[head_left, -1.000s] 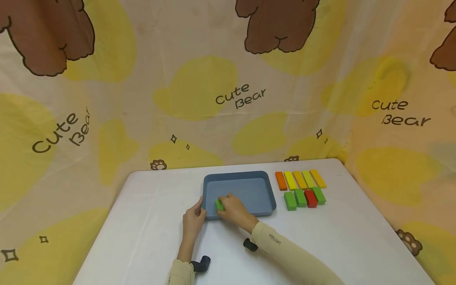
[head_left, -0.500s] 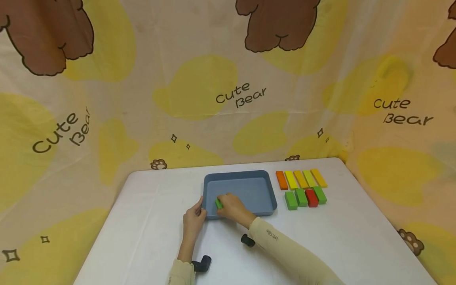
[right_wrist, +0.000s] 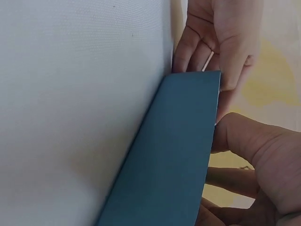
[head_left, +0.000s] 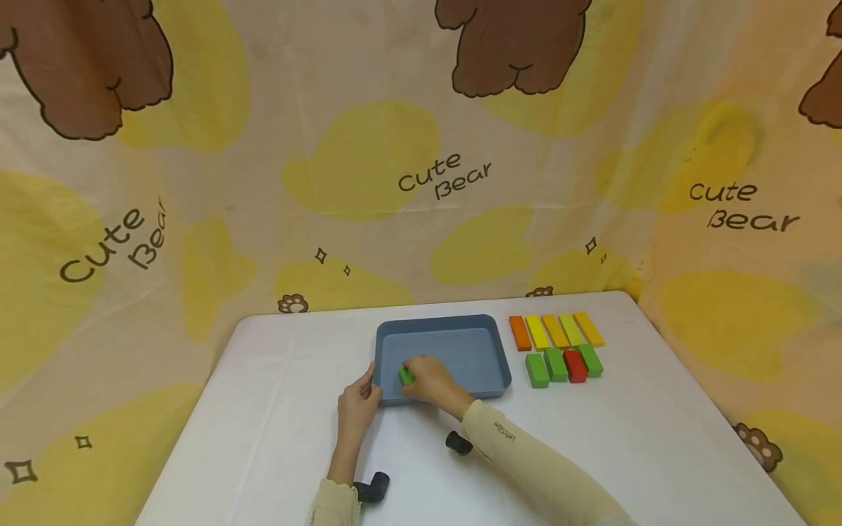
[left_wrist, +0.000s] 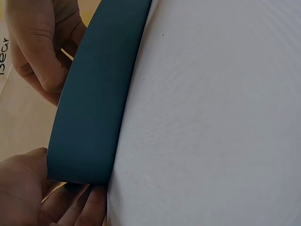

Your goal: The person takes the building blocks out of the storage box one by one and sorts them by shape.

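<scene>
A blue-grey tray lies on the white table, and my left hand grips its near left corner. In the left wrist view the thumb of that left hand is at the tray wall, with its fingers along the outer side. Inside the tray, near the left front, my right hand holds a green block between thumb and fingers. Seen from the right wrist, the tray wall hides the block, while the right hand reaches over the rim.
Right of the tray, a back row has an orange block and several yellow-toned blocks. In front of it stand several green blocks and a red block. A patterned cloth hangs behind the table.
The right hand and the green block have shifted very slightly within the tray. The left hand and the tray stay nearly in place.
</scene>
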`<control>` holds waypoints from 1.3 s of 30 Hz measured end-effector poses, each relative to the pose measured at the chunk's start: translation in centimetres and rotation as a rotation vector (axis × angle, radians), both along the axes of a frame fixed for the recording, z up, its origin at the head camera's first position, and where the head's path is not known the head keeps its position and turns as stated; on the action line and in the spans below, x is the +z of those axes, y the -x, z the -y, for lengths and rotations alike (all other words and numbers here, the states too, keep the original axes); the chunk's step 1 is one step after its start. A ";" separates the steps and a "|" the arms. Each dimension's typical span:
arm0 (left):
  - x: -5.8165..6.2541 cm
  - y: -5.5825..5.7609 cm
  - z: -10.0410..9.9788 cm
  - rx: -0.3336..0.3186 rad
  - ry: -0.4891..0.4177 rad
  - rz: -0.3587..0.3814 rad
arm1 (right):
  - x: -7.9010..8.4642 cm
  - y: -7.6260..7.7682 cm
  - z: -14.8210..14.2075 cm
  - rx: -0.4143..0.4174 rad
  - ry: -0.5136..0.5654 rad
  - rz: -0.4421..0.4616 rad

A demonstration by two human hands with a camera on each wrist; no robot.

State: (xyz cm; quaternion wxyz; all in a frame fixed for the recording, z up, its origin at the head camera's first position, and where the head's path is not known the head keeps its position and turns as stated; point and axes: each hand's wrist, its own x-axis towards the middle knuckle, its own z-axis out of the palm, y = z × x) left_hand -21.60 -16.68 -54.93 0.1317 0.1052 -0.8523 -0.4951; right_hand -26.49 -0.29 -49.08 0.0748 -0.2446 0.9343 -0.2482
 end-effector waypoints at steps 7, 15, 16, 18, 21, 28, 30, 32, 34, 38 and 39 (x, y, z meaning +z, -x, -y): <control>0.0 -0.1 0.0 -0.003 -0.007 -0.002 | 0.7 0.1 -2.1 -0.048 0.090 0.075; 0.0 0.0 -0.1 0.006 0.000 -0.009 | 2.2 1.4 -6.5 -0.067 0.133 0.052; 0.0 0.0 -0.1 0.007 0.003 -0.008 | 2.4 1.6 -7.2 -0.086 0.127 0.052; 0.0 0.0 -0.1 0.010 0.001 -0.007 | 2.8 1.8 -8.8 -0.127 0.104 0.047; 0.0 0.0 -0.1 0.013 0.003 -0.009 | 3.3 2.1 -11.6 -0.185 0.076 0.026; -0.1 0.2 -0.1 -0.003 0.007 -0.012 | 4.1 2.9 -19.5 -0.295 0.004 0.040; -0.2 0.2 -0.1 -0.002 0.003 -0.012 | 4.3 3.0 -21.8 -0.321 -0.020 0.051; -0.2 0.3 -0.1 -0.003 -0.002 -0.014 | 4.5 3.0 -24.1 -0.329 -0.038 0.055; -0.2 0.3 0.0 -0.005 -0.005 -0.009 | 4.8 3.1 -26.2 -0.345 -0.059 0.063; -0.1 0.3 0.0 -0.009 -0.002 -0.003 | 5.0 3.2 -30.1 -0.351 -0.082 0.080; -0.1 0.3 0.0 -0.010 -0.001 -0.003 | 5.0 3.2 -30.9 -0.353 -0.087 0.084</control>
